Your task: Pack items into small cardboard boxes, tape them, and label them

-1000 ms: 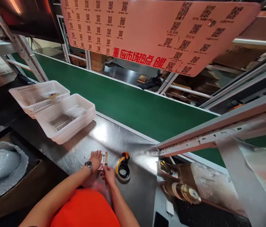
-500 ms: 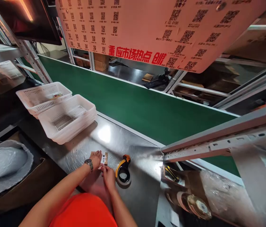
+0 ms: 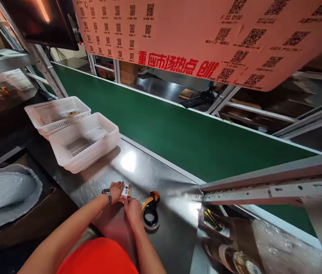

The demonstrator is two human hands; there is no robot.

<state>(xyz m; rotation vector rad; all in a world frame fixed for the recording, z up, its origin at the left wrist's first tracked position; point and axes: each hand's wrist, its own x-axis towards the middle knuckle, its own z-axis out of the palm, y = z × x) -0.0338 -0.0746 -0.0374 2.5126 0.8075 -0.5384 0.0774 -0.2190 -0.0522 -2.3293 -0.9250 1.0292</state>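
A small brown cardboard box (image 3: 129, 189) with a white barcode label lies on the metal table in front of me. My left hand (image 3: 116, 191), a watch on its wrist, rests flat across the box's left part with the fingers stretched out. At the near edge of the box, my right hand (image 3: 133, 210) has its fingers pinched together; what is between them is too small to make out. Just right of that hand, a black and orange tape dispenser (image 3: 151, 214) lies on the table.
White plastic baskets (image 3: 85, 160) stand stacked at the left, beside a green conveyor belt (image 3: 161, 125). Bubble wrap (image 3: 6, 186) fills a box at lower left. A metal post (image 3: 263, 179) crosses the right side, with tape rolls (image 3: 235, 258) below. A board of QR codes (image 3: 178, 34) hangs overhead.
The view has shifted slightly. My left hand stays flat on the box, and my right hand remains pinched at its near edge with little visible movement.
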